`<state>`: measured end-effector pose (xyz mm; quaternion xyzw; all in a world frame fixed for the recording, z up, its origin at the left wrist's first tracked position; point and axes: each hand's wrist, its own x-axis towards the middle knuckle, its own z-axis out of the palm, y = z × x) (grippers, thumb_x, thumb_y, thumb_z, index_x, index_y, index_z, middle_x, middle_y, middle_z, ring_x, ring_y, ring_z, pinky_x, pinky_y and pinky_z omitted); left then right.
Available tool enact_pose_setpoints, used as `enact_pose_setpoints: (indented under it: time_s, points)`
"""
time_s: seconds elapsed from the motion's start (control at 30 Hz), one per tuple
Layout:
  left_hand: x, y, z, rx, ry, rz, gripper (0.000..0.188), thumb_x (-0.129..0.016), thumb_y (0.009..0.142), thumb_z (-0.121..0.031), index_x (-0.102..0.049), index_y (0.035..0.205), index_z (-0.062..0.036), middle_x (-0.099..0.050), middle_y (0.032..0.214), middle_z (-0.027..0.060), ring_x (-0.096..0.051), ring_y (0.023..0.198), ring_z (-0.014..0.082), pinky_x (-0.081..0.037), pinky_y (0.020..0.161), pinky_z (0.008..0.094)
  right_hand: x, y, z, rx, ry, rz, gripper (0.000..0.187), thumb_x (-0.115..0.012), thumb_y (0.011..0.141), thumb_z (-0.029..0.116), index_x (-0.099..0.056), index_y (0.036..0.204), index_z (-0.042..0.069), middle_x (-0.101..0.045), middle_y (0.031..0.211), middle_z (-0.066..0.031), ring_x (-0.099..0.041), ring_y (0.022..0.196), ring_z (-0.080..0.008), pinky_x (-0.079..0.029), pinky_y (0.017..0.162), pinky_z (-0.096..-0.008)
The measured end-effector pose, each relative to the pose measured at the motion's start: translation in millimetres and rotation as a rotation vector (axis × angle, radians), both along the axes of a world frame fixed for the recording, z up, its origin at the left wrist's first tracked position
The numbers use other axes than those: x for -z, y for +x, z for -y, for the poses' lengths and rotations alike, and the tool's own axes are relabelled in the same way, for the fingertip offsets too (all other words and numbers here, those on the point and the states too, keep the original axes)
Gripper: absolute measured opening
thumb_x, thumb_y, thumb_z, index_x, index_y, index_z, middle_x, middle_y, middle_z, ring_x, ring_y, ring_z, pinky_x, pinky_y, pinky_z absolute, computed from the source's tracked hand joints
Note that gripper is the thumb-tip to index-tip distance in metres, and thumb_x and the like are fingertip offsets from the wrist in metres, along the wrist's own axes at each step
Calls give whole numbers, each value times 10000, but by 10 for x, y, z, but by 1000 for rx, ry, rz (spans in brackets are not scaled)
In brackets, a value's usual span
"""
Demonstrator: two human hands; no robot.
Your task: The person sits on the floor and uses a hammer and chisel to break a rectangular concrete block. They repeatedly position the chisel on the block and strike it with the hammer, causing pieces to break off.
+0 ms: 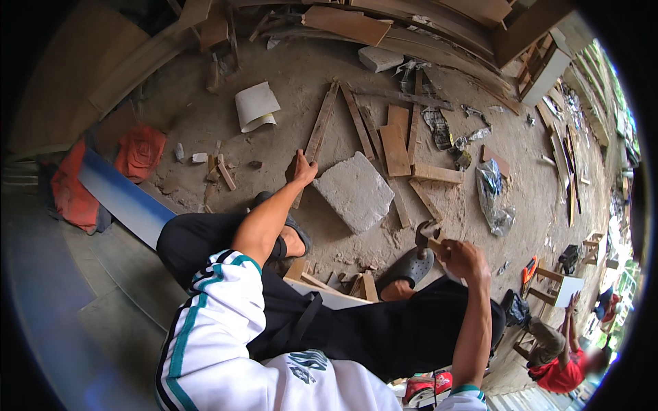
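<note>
left arm: stretched forward, hand [303,168] pressed down | right arm: bent, grip [460,257] closed, raised

A curled white paper sheet [256,105] is lying on the dirt floor [301,82] toward the upper left, one edge rolling under and showing a thin yellowish strip. A crumpled clear plastic bag [493,195] is lying at the right of the floor, glinting grey and silver, just beyond the scattered wooden offcuts. A smaller heap of crumpled wrapping, grey and whitish [449,133], is resting above it among the planks; its kind cannot be told. No signs or screens are showing, and no label is standing out legibly anywhere.
</note>
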<state>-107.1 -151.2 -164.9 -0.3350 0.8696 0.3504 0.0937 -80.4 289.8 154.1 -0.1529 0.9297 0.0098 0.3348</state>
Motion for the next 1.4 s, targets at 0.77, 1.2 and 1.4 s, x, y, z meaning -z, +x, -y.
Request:
enact_pose_setpoints:
  time_s: [0.77, 1.2, 1.4]
  points:
    - [454, -659, 295, 158, -189, 87, 916, -664, 826, -335, -162, 1475, 75, -543, 1223, 333, -562, 1132, 442, -428, 1013, 493, 282, -483, 380, -38, 18, 80, 286, -640, 883, 282, -632, 1093, 88, -673, 796, -194, -655, 782, -390, -508, 694, -480]
    - [190, -237, 784, 146, -245, 268, 866, -634, 897, -329, -111, 1509, -12, -207, 1516, 319, -219, 1427, 426, -212, 1175, 491, 287, -344, 247, -48, 1, 43, 222, -640, 885, 286, -611, 983, 90, -661, 772, -175, -652, 768, -374, -497, 661, -476]
    - [95, -417, 100, 128, -138, 250, 853, -641, 881, -309, -133, 1533, -100, -81, 1569, 272, -142, 1447, 441, -172, 1188, 502, 220, -301, 164, -23, 52, 72, 176, -643, 864, 228, -655, 929, 64, -675, 790, -162, -668, 779, -355, -523, 670, -447]
